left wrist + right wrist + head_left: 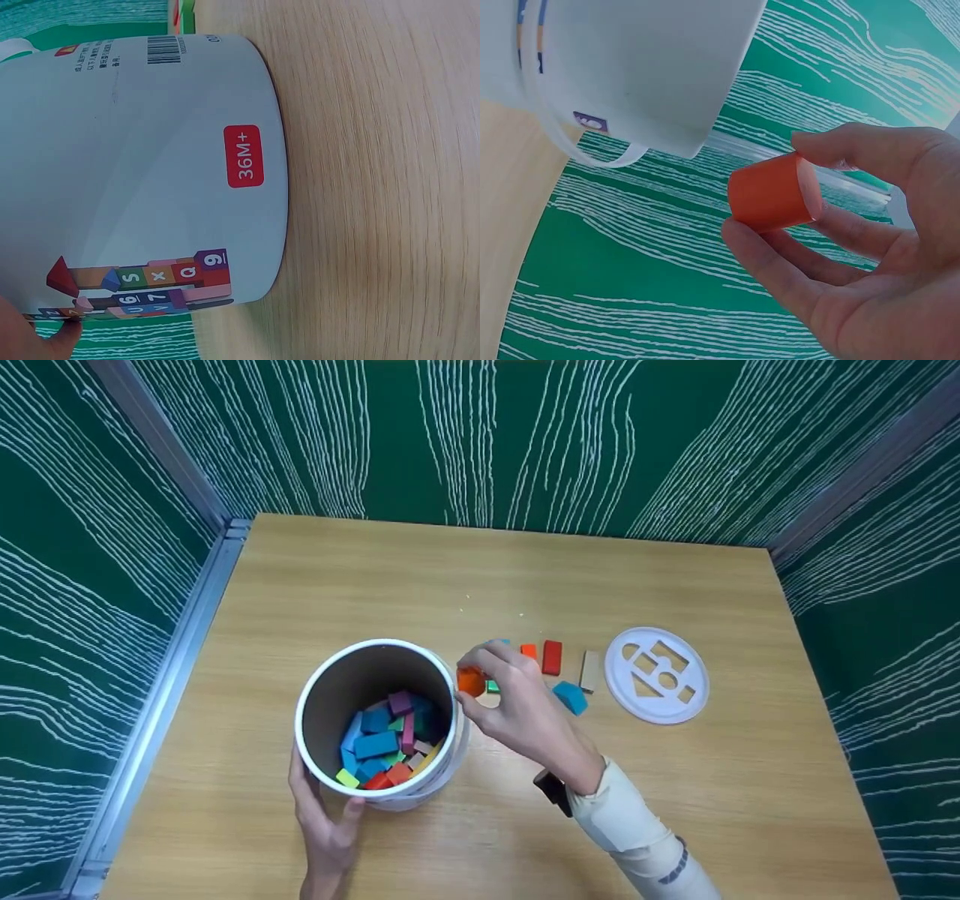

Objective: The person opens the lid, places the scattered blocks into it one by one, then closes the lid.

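Note:
My right hand (525,712) pinches an orange cylinder block (774,193) between thumb and fingertips, just off the right side of the bucket's rim. The white bucket (457,739) stands on the table, its mouth facing up and tilted toward the camera. Inside it lies a pile of colored blocks (376,745), mostly blue, with red, purple, green and yellow ones. My left hand (326,829) holds the bucket low on its near left side, thumb toward the front and fingers round the left wall. In the left wrist view the printed bucket wall (150,165) fills much of the picture.
Right of the bucket lie a red block (552,658), a small orange block (529,651), a blue block (571,697) and a beige block (589,672). A green block (492,687) shows partly behind my right hand. Farther right is a white lid (616,690) with shaped holes.

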A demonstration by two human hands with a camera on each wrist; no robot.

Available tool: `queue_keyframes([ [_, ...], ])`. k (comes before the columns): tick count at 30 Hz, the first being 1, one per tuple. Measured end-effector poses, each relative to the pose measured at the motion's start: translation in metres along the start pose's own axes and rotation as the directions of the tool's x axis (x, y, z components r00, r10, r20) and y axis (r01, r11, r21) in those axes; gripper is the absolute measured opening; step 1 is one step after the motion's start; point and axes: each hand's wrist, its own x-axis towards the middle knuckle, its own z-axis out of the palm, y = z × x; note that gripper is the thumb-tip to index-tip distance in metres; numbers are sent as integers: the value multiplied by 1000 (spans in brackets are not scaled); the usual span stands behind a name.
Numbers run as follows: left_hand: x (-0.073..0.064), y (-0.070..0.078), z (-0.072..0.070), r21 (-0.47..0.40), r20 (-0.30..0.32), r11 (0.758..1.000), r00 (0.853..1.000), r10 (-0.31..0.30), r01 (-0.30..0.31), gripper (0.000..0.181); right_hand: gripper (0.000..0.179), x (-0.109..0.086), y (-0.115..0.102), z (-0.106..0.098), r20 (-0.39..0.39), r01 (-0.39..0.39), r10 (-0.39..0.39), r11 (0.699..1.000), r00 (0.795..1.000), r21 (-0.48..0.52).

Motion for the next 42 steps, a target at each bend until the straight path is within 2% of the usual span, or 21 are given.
queue_keyframes([
  [5, 0, -2, 0, -4, -8, 1000, 1000, 5, -5, 86, 23, 3, -5, 4, 12, 50, -51, 998, 999, 29],
  [9, 0, 1, 2, 4, -27, 999, 999, 36, -36, 85, 21, 5, -7, 8, 10, 99, -100, 994, 995, 37],
  [12, 2, 13, 4, 7, -34, 999, 998, 47, -47, 83, 20, 5, -9, 11, 22, 118, -118, 993, 993, 31],
  [16, 4, 30, 5, 2, -35, 1000, 999, 20, -20, 81, 22, 6, -12, 16, 65, 111, -113, 994, 992, 24],
  [18, 4, 28, 5, 2, -35, 1000, 999, 18, -18, 82, 24, 6, -13, 18, 90, 101, -102, 995, 991, 18],
  [24, 0, 3, 2, 4, -33, 1000, 999, 19, -19, 85, 27, 6, -15, 26, 142, 81, -82, 997, 987, 11],
  [27, -1, -2, 1, 0, -30, 1000, 999, 9, -9, 86, 28, 5, -14, 30, 152, 87, -88, 996, 985, 8],
  [34, 0, -1, 1, 0, -26, 1000, 1000, 6, -6, 87, 28, 6, -15, 37, 163, 118, -116, 993, 980, -3],
  [42, 1, 1, 3, 0, -32, 999, 998, 47, -47, 84, 26, 7, -15, 46, 163, 147, -136, 988, 977, -55],
])
